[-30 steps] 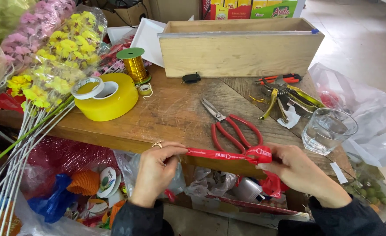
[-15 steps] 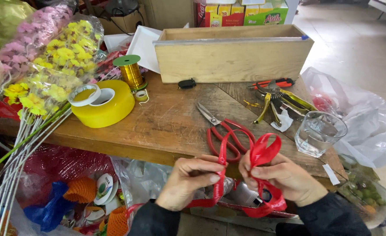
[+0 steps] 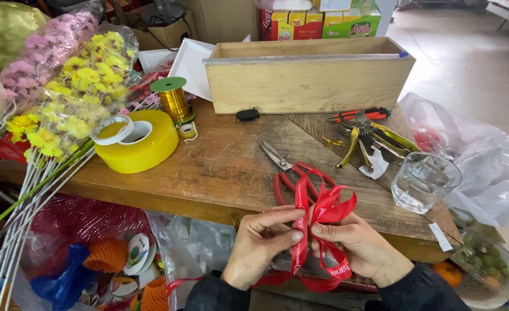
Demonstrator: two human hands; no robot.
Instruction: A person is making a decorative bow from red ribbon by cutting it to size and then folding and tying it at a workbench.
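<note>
Ribbon (image 3: 318, 210) loops, pinched by left hand (image 3: 263, 245) and right hand (image 3: 361, 247), may spring apart if either grip loosens.

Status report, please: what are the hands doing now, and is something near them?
Left hand and right hand pinch red ribbon, folded into loops. Red scissors lie just behind on wooden table. Glass stands at right.

Beside the rough, matt wooden table (image 3: 220, 167), the ribbon (image 3: 318, 213) looks like glossy red satin cloth, the scissors (image 3: 289, 170) metal with plastic handles.
</note>
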